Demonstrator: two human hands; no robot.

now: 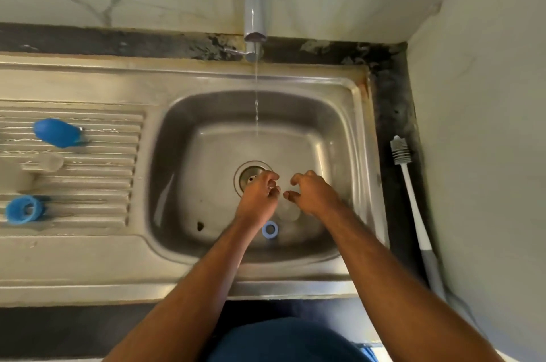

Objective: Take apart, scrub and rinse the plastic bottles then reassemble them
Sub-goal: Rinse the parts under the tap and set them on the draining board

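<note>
My left hand (260, 199) and my right hand (314, 196) hover close together over the sink basin (177, 184), just right of the drain (251, 176). The left fingers are curled tight; whether they pinch anything small and clear is hidden. The right fingers are loosely curled, thumb and forefinger apart, with nothing visible between them. A clear bottle part (288, 211) lies under the hands on the basin floor, with a blue ring (269, 229) beside it. On the drainboard lie a blue cap (57, 132), a clear bottle (32, 169) and a blue collar (23, 209).
The tap (254, 6) runs a thin stream (256, 101) into the basin beyond my hands. A white bottle brush (413, 199) lies on the dark counter strip right of the sink, next to the wall. A dark speck (200, 225) sits on the basin floor.
</note>
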